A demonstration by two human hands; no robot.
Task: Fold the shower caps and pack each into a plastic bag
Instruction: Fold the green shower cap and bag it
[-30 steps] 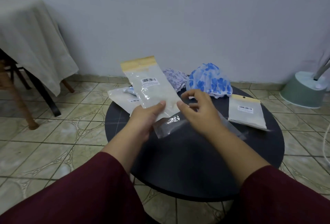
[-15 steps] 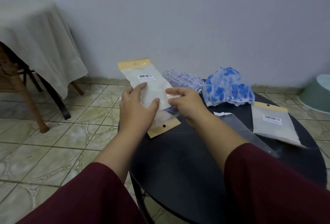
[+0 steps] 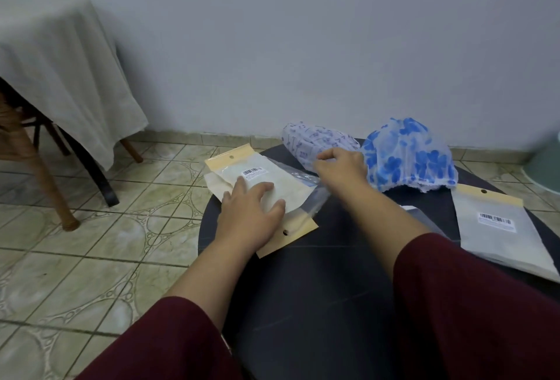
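On the round black table, the left hand lies flat and open on the stacked plastic bags at its left edge; behind them, the right hand pinches the purple-print shower cap, beside the blue-flowered shower cap

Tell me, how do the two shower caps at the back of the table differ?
The purple-print cap lies low and flattened; the blue-flower cap stands puffed into a dome. The purple-print cap carries small faint marks, the blue-flower cap big bold blooms. The right hand reaches the purple-print cap only. Both are unpacked.
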